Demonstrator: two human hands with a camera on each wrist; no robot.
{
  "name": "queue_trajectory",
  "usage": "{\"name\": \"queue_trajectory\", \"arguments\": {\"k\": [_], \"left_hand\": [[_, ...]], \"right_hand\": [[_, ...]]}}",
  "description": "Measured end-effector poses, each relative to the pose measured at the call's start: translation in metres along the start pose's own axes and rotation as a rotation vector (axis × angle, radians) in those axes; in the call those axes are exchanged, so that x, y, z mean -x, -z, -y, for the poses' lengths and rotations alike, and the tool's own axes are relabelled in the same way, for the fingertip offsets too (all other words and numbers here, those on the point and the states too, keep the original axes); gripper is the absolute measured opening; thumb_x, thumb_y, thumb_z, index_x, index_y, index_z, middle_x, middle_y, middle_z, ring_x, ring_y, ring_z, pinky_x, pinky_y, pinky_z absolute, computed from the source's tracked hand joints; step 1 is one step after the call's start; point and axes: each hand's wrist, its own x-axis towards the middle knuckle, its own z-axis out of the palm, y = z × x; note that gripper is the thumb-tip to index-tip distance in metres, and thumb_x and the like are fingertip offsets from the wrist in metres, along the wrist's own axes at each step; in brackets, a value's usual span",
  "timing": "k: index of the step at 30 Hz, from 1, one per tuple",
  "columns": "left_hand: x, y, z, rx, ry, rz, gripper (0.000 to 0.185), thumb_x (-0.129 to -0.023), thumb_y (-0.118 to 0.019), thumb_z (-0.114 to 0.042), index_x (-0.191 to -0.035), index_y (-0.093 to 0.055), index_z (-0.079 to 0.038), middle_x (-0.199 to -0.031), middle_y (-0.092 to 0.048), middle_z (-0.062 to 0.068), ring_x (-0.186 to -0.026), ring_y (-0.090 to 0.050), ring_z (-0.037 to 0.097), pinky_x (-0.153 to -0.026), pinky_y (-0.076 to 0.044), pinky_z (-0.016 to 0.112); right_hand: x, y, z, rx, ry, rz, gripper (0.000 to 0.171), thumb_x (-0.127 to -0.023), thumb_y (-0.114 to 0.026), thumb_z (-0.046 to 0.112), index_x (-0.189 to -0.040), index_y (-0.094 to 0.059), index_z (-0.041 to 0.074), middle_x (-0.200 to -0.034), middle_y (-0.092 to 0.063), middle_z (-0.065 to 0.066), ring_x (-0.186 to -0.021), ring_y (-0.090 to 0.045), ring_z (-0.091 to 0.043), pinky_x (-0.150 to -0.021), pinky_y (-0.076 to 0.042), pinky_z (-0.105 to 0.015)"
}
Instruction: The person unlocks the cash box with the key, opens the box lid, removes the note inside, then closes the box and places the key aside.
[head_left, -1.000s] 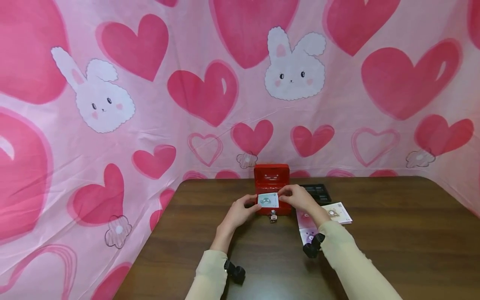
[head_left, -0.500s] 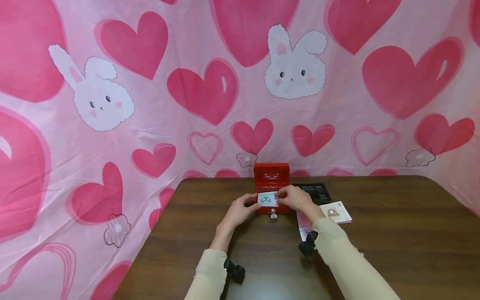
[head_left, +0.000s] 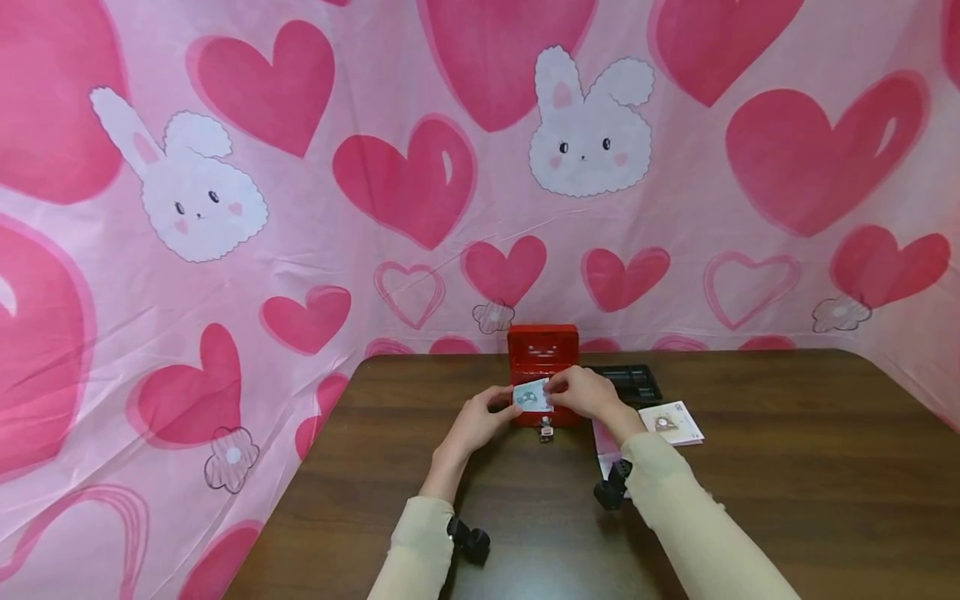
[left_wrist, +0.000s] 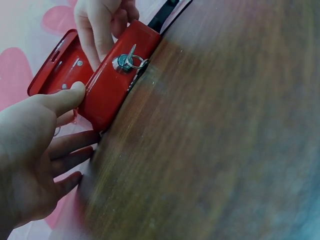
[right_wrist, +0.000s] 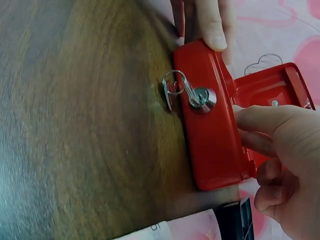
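Both hands hold one small card [head_left: 533, 396] over the open red box [head_left: 543, 357] at the far middle of the table [head_left: 750, 500]. The left hand [head_left: 480, 422] pinches the card's left edge, thumb resting on the box's front corner. The right hand [head_left: 583, 392] pinches its right edge. A key [right_wrist: 200, 96] with a ring sits in the front lock. More cards [head_left: 675, 423] and a black tray [head_left: 637, 382] lie right of the box.

A black tray [head_left: 633, 382] sits on the brown table [head_left: 787, 467]. Printed cards [head_left: 673, 422] lie nearby. Behind hangs a pink heart-and-bunny cloth [head_left: 300, 208].
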Motion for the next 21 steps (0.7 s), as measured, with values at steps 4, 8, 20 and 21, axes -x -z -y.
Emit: {"name": "queue_trajectory", "arguments": {"k": [4,8,20,21], "left_hand": [[-0.001,-0.001,0.000,-0.010,-0.009,0.000,0.050,-0.094,-0.066,-0.041,-0.138,-0.059,-0.020,-0.133,-0.064,0.000,-0.119,-0.058,0.022,-0.107,-0.045,0.050],[-0.001,-0.003,0.000,-0.009,-0.006,-0.002,0.050,-0.093,-0.067,-0.043,-0.138,-0.059,-0.022,-0.132,-0.065,-0.001,-0.118,-0.058,0.021,-0.106,-0.046,0.050],[0.000,-0.001,-0.001,-0.019,0.003,-0.005,0.050,-0.093,-0.066,-0.045,-0.138,-0.058,-0.025,-0.139,-0.061,0.000,-0.126,-0.055,0.024,-0.108,-0.044,0.054],[0.000,0.000,-0.001,-0.021,0.002,-0.006,0.050,-0.093,-0.066,-0.045,-0.138,-0.058,-0.025,-0.138,-0.061,0.001,-0.126,-0.055,0.024,-0.108,-0.044,0.054]], "right_hand": [[-0.001,-0.003,0.000,-0.029,0.001,-0.013,0.027,-0.087,-0.073,0.028,-0.111,-0.077,0.016,-0.114,-0.074,-0.008,-0.101,-0.064,-0.026,-0.093,-0.050,-0.058],[-0.001,-0.007,-0.002,-0.103,-0.024,-0.027,0.028,-0.086,-0.074,0.026,-0.112,-0.076,0.016,-0.116,-0.073,-0.007,-0.103,-0.063,-0.026,-0.098,-0.049,-0.058],[0.015,0.001,-0.002,-0.337,-0.056,-0.131,0.029,-0.093,-0.068,0.021,-0.120,-0.072,0.012,-0.124,-0.069,-0.014,-0.111,-0.063,-0.032,-0.099,-0.053,-0.050],[0.016,0.001,-0.003,-0.347,-0.048,-0.145,0.028,-0.093,-0.067,0.020,-0.120,-0.072,0.011,-0.124,-0.069,-0.014,-0.110,-0.063,-0.032,-0.098,-0.054,-0.049]]}}
